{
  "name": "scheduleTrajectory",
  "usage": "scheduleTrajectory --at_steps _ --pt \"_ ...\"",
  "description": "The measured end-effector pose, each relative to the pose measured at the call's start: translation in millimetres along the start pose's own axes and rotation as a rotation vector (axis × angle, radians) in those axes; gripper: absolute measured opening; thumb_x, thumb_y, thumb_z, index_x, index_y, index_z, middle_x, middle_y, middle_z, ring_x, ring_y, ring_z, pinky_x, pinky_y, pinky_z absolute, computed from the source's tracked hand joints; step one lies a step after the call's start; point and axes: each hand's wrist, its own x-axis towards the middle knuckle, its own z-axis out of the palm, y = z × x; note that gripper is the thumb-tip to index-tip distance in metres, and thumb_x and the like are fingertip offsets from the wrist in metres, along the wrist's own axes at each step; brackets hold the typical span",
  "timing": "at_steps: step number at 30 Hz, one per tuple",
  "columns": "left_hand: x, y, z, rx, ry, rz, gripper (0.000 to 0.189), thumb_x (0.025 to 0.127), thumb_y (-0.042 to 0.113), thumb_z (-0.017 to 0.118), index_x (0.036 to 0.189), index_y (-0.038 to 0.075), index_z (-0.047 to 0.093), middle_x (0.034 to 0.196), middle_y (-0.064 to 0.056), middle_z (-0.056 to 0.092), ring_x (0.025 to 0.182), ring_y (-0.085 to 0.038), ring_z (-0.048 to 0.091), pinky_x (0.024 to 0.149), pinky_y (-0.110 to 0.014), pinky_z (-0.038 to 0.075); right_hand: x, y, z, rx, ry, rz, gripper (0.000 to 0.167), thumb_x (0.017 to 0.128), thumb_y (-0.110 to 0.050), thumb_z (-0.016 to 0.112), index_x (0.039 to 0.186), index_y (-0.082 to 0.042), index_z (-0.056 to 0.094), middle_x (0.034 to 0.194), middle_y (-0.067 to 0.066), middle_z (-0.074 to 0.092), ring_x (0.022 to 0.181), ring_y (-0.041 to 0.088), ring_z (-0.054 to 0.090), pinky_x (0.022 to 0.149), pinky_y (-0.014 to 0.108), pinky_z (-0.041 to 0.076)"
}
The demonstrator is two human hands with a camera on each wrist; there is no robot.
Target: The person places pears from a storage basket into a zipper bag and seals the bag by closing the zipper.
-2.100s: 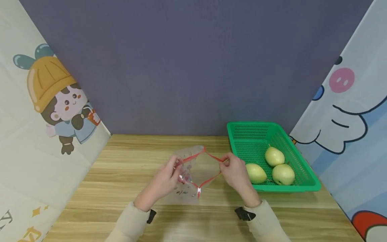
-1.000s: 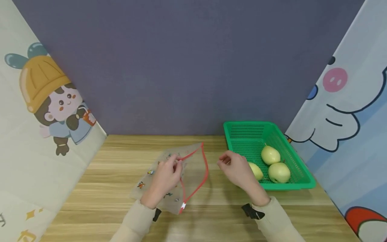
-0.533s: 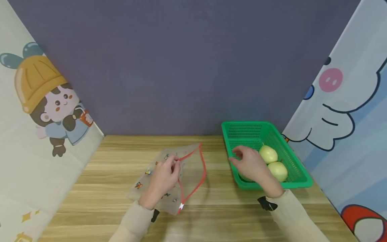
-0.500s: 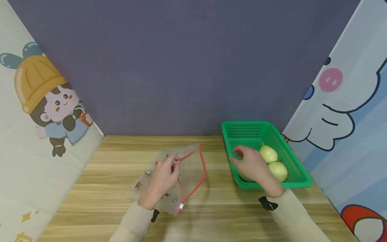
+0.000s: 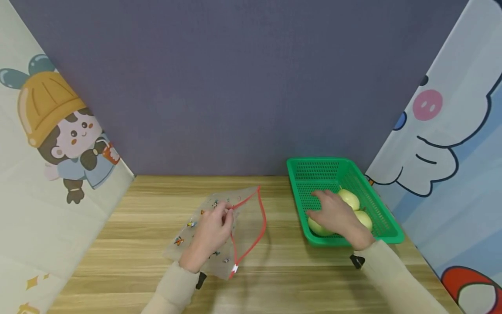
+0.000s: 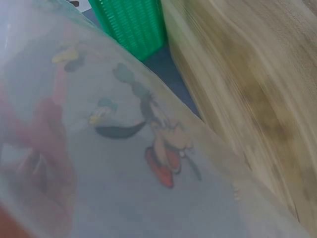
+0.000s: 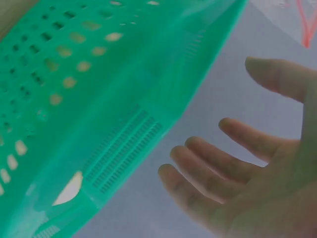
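Observation:
A clear slider zip bag (image 5: 251,229) with small cartoon prints and a red zip edge lies over the table, its mouth spread apart. My left hand (image 5: 210,231) pinches the near-left rim of that mouth between thumb and fingers. In the left wrist view the printed film (image 6: 124,173) covers most of the picture. Over the green basket (image 5: 295,196), my right hand (image 5: 335,213) is held with fingers spread, just above a pale green pear (image 5: 318,228) that it partly hides. Two more pears, one behind (image 5: 350,199) and one to the right (image 5: 364,220), lie beside it.
The wooden table (image 5: 137,218) meets a dark grey wall panel (image 5: 219,96) at the back. Printed curtains stand on both sides. A white slider (image 5: 234,268) sits at the bag's near corner. The basket's rim rises between bag and pears.
My right hand has let go of the bag's rim and moved right over the basket, its fingers spreading. The left hand keeps its pinch; the bag, earlier held up, now lies flatter to the left.

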Motion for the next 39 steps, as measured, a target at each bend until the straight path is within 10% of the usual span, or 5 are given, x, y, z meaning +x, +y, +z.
scheduleTrajectory --at_steps 39 --pt "-4.2 -4.9 0.5 -0.025 0.000 0.040 0.013 0.101 0.002 0.056 0.107 -0.003 0.066 0.054 0.016 0.045 0.038 0.005 0.034 0.032 -0.017 0.030 15.0 41 42 -0.085 -0.217 0.042 0.074 0.080 -0.028 0.079 0.140 0.002 0.049 0.123 0.034 0.049 0.109 0.055 0.051 0.086 0.068 0.048"
